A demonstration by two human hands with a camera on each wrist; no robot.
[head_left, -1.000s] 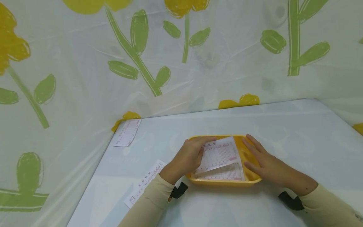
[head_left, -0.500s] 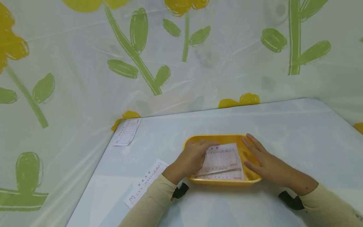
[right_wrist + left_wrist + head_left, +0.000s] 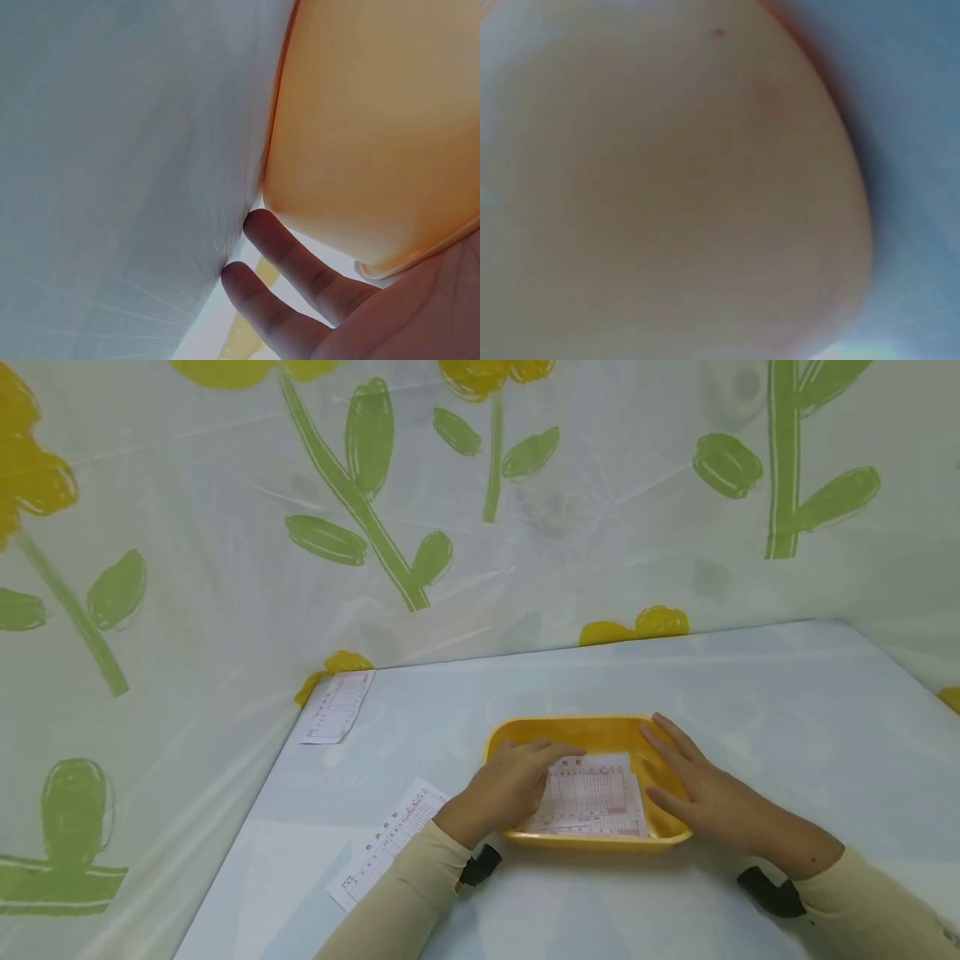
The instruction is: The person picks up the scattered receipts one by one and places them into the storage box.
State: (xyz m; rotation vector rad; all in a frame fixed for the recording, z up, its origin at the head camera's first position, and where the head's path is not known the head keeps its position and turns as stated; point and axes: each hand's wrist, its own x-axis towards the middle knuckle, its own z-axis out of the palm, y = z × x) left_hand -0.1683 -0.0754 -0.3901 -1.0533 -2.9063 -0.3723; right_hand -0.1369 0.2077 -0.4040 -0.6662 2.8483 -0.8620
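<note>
Spread apart at the right hand (image 3: 712,802), along the right end of the yellow tray (image 3: 600,842), right of centre in the frame; at the left hand (image 3: 506,787), over the tray's left part, pinching or merely touching impossible to tell. Nearest, at lower left, partly hidden by the left sleeve (image 3: 408,893), a loose slip (image 3: 382,843); next, inside the tray, the upper slip (image 3: 588,789), lowered since a second ago from a slant to nearly flat over the lower slip (image 3: 640,817), suggesting placement almost complete; farthest, left of centre, a far slip (image 3: 337,706).

Bare hands (image 3: 705,797), cream sleeves (image 3: 408,889), black wrist pieces (image 3: 771,892)
</note>
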